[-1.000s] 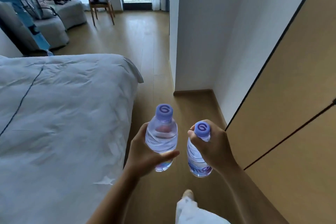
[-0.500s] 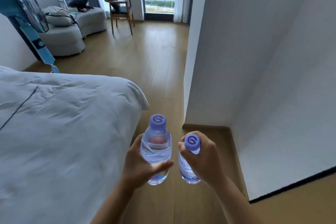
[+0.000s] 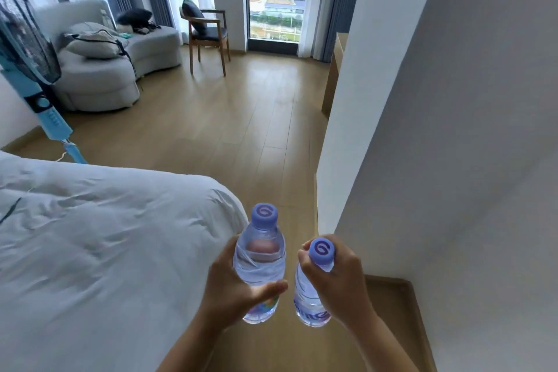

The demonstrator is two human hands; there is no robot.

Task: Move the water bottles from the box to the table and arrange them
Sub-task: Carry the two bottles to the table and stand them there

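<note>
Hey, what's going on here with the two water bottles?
A person is carrying two water bottles through a bedroom, one in each hand. The left hand grips the left bottle around its body, and the right hand grips the right bottle near its purple cap. Both bottles are upright and capped, held over the wood floor beside the bed. No box or table top shows clearly yet.

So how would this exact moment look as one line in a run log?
stage: carrying | left hand: holds left bottle | right hand: holds right bottle by neck | bed on left | box, table: not in view
</note>
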